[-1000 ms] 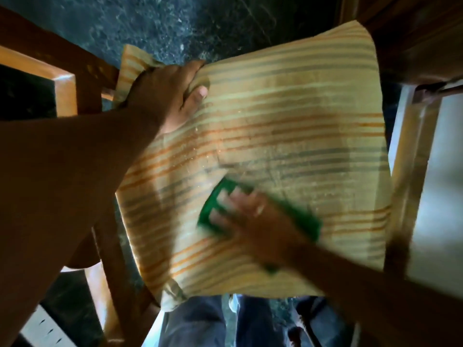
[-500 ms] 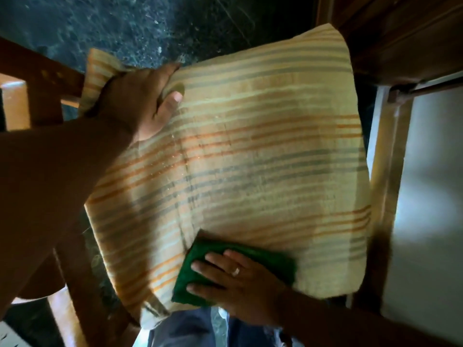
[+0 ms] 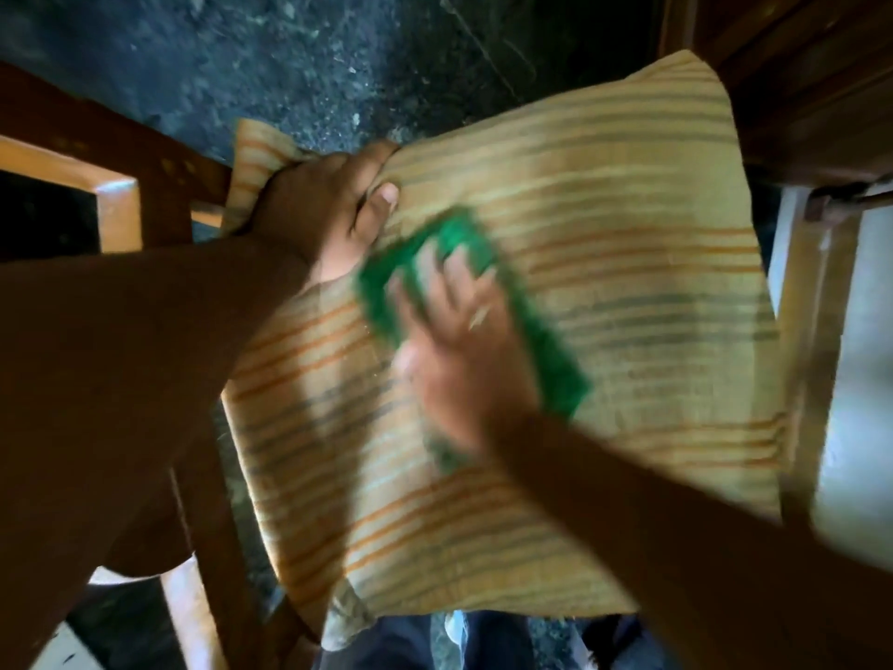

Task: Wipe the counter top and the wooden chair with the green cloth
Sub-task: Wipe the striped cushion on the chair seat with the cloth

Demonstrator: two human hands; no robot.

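Note:
A yellow cushion with orange and grey stripes lies across the wooden chair and fills the middle of the view. My left hand grips the cushion's far left corner. My right hand lies flat, fingers spread, pressing the green cloth onto the cushion just right of my left hand. Motion blurs the right hand and the cloth. Part of the cloth shows past my palm on the right side.
The chair's wooden frame runs along the left and under the cushion, with a rail at lower left. A dark speckled floor lies beyond. Dark wooden furniture stands at top right, a pale panel at right. My legs show below.
My right hand has swept the green cloth from the cushion's near edge up towards my left hand. The left hand keeps its grip on the corner.

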